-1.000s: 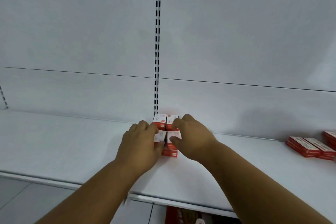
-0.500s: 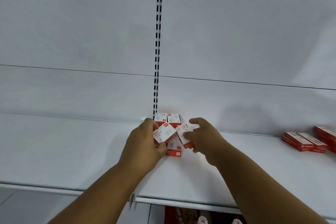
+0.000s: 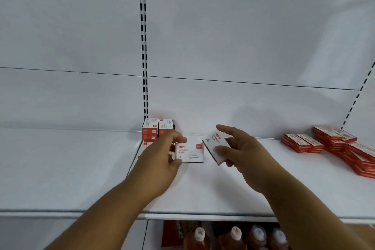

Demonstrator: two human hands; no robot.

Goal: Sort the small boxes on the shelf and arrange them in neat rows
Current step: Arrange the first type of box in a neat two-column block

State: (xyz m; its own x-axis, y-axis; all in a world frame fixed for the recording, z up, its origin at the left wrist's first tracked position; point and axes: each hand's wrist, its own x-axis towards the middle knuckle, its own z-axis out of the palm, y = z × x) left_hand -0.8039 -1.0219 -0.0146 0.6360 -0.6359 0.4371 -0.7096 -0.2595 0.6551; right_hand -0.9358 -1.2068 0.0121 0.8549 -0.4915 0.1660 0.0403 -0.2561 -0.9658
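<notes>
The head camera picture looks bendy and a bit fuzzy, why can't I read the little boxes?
Head view: the wide lens bows the shelf edges. The box in the right hand, tilted, is smeared. The box the left hand pinches shows only its biggest print. Lighting is soft, with faint shadows on the back wall.

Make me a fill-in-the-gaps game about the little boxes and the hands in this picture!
1. Each hand holds ______ small box.
2. The box in the left hand shows its white face, and the box in the right hand is ______, not level.
3. The two stacks of boxes stand against the back wall, just right of the black ______ strip.
4. On the shelf, the flat red packs lie on the ______ side.

Missing words: one; tilted; slotted; right
</notes>
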